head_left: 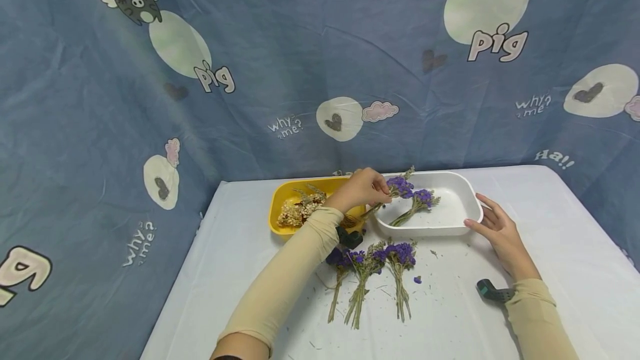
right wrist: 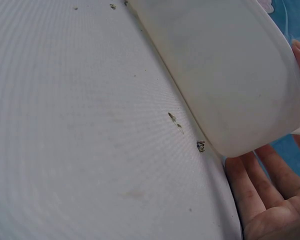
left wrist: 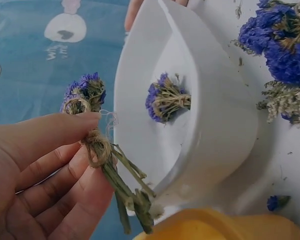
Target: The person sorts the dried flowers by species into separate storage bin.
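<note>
My left hand (head_left: 361,189) pinches a small bunch of dried purple flowers (head_left: 400,186) over the left end of a white tray (head_left: 452,231). In the left wrist view, thumb and fingers hold its stems (left wrist: 121,186) at the twine tie (left wrist: 97,147), blossoms pointing away. Another purple bunch (head_left: 422,200) lies inside the white tray. My right hand (head_left: 502,235) holds that tray's right end, thumb at the rim and fingers along the outer wall (right wrist: 277,125). Three tied purple bunches (head_left: 401,271) lie side by side on the table in front.
Left of the white tray stands a yellow tray (head_left: 276,204) with cream and brown dried flowers (head_left: 299,210), partly hidden by my left arm. A loose purple blossom (head_left: 417,280) and plant crumbs are scattered on the white table (head_left: 575,221). A blue printed cloth (head_left: 280,43) hangs behind.
</note>
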A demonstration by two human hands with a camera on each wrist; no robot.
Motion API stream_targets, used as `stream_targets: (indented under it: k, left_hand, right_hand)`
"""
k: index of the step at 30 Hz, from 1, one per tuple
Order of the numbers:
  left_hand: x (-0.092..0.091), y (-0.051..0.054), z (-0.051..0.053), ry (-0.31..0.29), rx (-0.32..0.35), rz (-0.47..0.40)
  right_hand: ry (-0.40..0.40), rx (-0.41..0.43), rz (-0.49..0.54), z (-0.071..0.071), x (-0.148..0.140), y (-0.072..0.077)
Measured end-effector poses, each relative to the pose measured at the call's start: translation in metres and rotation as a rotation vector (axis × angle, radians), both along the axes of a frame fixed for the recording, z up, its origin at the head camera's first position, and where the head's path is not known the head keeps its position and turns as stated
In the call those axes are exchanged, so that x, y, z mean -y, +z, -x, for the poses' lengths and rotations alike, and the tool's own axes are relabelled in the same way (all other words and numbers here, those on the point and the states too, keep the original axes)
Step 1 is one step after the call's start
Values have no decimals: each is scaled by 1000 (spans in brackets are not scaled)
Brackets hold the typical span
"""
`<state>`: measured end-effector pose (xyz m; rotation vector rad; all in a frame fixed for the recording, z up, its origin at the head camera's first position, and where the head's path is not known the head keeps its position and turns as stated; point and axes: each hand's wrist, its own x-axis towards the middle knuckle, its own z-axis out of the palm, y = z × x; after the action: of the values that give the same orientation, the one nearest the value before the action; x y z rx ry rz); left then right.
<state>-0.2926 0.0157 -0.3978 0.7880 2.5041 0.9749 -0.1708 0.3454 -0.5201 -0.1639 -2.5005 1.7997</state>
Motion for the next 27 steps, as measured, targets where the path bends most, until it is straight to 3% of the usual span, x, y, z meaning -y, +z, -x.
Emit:
stream_targets:
  k: [13,27]
  left_hand:
    - [-35,-7,13,-2,-5,114]
    - [-55,-18,13,14,-64,255]
  right_hand:
    - [-8,8,15,-1,-1,0]
    - [-10,6,24,1,0,0]
